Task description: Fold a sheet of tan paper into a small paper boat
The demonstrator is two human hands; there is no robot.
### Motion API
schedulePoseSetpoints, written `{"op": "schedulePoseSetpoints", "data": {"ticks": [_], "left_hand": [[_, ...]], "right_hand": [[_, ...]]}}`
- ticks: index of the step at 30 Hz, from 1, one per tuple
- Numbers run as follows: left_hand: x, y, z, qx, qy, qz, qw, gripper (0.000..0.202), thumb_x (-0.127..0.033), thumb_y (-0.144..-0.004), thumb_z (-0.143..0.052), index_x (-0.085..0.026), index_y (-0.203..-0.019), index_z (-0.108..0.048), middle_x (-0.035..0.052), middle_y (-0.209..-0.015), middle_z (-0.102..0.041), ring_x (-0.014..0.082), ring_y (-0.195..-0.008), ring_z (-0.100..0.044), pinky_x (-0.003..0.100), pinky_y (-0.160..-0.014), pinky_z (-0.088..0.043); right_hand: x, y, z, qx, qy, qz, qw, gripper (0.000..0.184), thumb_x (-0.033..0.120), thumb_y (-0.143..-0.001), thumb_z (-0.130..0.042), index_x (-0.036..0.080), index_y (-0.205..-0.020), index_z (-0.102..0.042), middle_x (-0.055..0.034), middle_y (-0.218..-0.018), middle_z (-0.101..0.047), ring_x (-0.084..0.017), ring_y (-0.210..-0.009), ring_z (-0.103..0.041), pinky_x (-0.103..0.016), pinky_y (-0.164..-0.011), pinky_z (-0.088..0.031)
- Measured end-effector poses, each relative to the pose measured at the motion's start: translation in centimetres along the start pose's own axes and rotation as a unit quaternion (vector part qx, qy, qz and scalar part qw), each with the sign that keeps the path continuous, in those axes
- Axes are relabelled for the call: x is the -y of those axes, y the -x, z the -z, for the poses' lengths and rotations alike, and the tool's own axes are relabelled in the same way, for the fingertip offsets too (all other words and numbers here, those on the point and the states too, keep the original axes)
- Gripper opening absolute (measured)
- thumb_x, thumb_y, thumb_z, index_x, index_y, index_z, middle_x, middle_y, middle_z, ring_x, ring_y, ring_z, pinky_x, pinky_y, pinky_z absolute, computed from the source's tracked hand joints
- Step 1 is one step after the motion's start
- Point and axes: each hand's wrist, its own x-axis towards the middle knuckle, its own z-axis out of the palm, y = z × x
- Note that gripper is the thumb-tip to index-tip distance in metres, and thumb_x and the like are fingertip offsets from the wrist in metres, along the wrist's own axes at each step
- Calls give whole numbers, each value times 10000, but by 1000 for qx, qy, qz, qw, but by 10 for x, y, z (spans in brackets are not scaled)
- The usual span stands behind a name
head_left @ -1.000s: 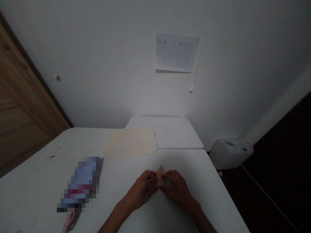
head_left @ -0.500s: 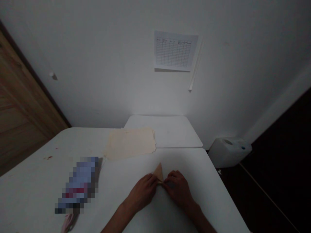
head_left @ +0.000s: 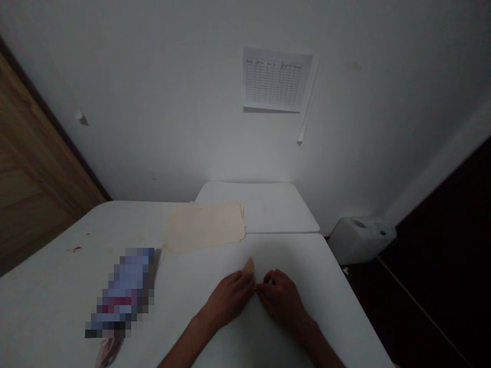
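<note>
A small tan folded paper piece (head_left: 249,266) lies on the white table (head_left: 192,306), only its pointed tip showing above my fingers. My left hand (head_left: 230,297) rests over its left side with the fingers curled down onto it. My right hand (head_left: 282,299) presses the right side, fingers bent and close together. The two hands nearly touch at their fingertips over the paper.
A stack of cream paper sheets (head_left: 205,226) lies further back on the table. A pixelated object (head_left: 123,291) sits at the left, with something pinkish (head_left: 109,352) below it. A second white table (head_left: 261,207) abuts the wall. A white container (head_left: 362,237) stands on the floor, right.
My hands have closed further over the folded paper, so less of its triangular tip shows than a second ago. The view has shifted slightly.
</note>
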Motion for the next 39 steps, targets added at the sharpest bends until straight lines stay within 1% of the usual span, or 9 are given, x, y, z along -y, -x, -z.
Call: {"op": "schedulePoseSetpoints", "data": {"ticks": [4, 7, 10, 13, 18, 21, 29, 35, 39], "left_hand": [[1, 2, -2, -18, 8, 0, 1000, 204, -116, -886, -526, -195, -1058, -601, 83, -1134, -644, 225, -937, -618, 383, -837, -538], [1, 5, -4, -30, 7, -3, 1000, 233, -113, -870, -529, -201, -1070, -609, 81, -1156, -644, 229, -964, -617, 384, -849, -532], [0, 7, -7, -40, -12, -4, 999, 276, -95, -849, -541, -196, -1096, -609, 76, -1191, -640, 240, -974, -618, 395, -856, -531], [0, 7, -8, -50, -22, 0, 998, 290, -88, -857, -532, -181, -1121, -604, 82, -1171, -652, 238, -937, -623, 383, -810, -544], [-3, 3, -3, -74, 0, -13, 997, 194, -103, -894, -507, -175, -1014, -642, 82, -1045, -685, 235, -932, -617, 370, -788, -536], [-3, 1, -3, -71, 15, -18, 997, 159, -118, -907, -512, -176, -955, -653, 74, -1002, -695, 230, -915, -616, 357, -763, -530], [-1, 2, -6, -84, 35, -30, 995, 194, -117, -916, -497, -177, -989, -667, 66, -1018, -708, 221, -921, -630, 368, -802, -515], [-2, 2, -5, -67, 17, -29, 997, 185, -116, -900, -508, -174, -975, -666, 71, -982, -709, 225, -907, -635, 352, -769, -526], [-3, 3, -5, -54, 7, -33, 998, 172, -119, -896, -517, -169, -981, -657, 73, -990, -703, 226, -916, -636, 336, -739, -536]], "right_hand": [[-2, 5, 5, 1, 26, 46, 999, 154, 209, -909, -534, 261, -926, -678, -30, -884, -600, -185, -836, -507, -310, -774, -393], [-2, 7, 7, 2, 44, 74, 996, 156, 208, -909, -528, 258, -966, -665, -36, -893, -600, -193, -843, -504, -319, -776, -389], [-2, 9, 7, 3, 63, 91, 994, 161, 218, -903, -536, 258, -1008, -652, -38, -903, -603, -202, -859, -502, -329, -782, -383], [-1, 9, 7, 6, 75, 96, 993, 153, 215, -900, -539, 259, -996, -650, -35, -898, -602, -202, -865, -502, -330, -786, -377], [1, 9, 9, 11, 90, 85, 992, 136, 227, -899, -540, 265, -968, -650, -32, -886, -594, -200, -854, -500, -328, -773, -365], [3, 11, 8, 10, 104, 68, 992, 130, 235, -898, -542, 273, -961, -650, -32, -868, -585, -200, -841, -496, -327, -751, -353], [3, 11, 2, -2, 122, 56, 991, 101, 248, -883, -574, 281, -933, -655, -26, -837, -577, -194, -802, -484, -316, -710, -331], [6, 12, 1, -5, 110, 40, 993, 120, 248, -894, -568, 283, -939, -674, -27, -822, -580, -189, -791, -490, -306, -705, -344], [6, 11, 4, 7, 68, 9, 998, 145, 258, -910, -550, 295, -937, -688, -21, -840, -589, -184, -811, -513, -299, -745, -381]]}}
